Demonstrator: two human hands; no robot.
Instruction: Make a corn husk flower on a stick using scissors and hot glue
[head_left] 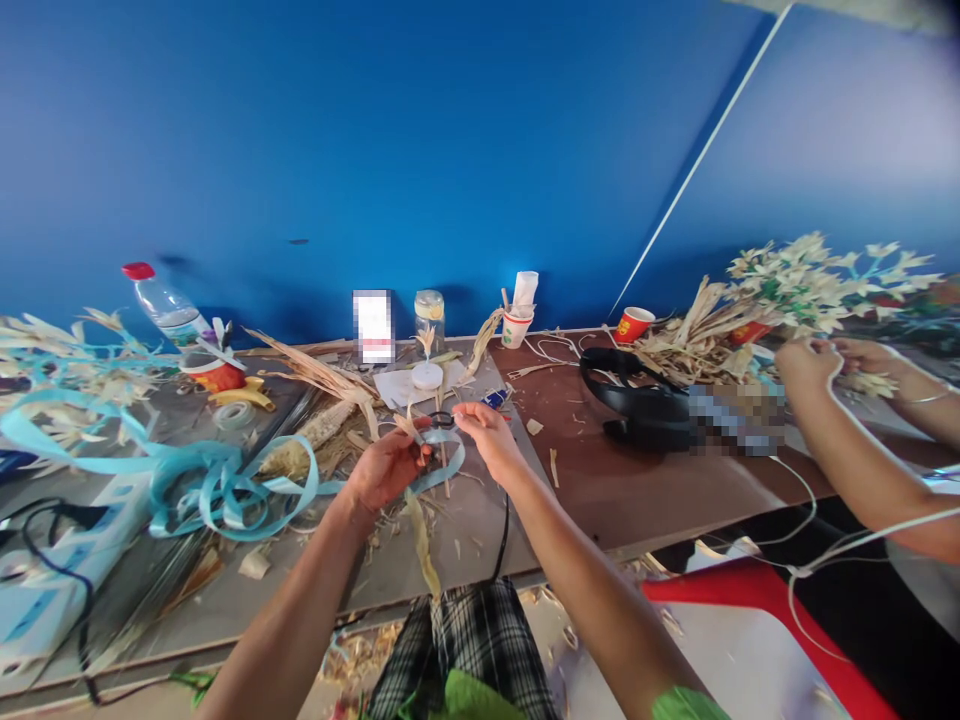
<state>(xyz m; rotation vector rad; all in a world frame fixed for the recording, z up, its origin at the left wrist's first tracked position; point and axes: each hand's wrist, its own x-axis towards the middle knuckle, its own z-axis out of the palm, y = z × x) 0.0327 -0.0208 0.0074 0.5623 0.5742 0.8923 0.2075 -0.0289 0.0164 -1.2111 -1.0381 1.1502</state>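
Note:
Above the table, my left hand (388,466) is closed around a pale dried husk piece (407,424) that pokes up past the fingertips. A light-blue ribbon (454,458) loops out beside those fingers, and a longer husk strip (421,540) hangs below. My right hand (489,436) is closed in a pinch close to the left. A thin dark loop (441,419) shows at its fingertips; whether it is gripped is hard to see. More tangled blue ribbon (217,490) lies to the left. Just beyond the hands, a small husk flower (427,340) stands on a round white base (427,376).
A jar (430,315), a phone-like screen (373,328) and a paper cup (517,328) stand by the blue wall. Husks (322,365) litter the table. A black headset (637,405) lies right. Beyond it, another person's hands (821,365) work near white flowers (795,280). A power strip (71,560) lies left.

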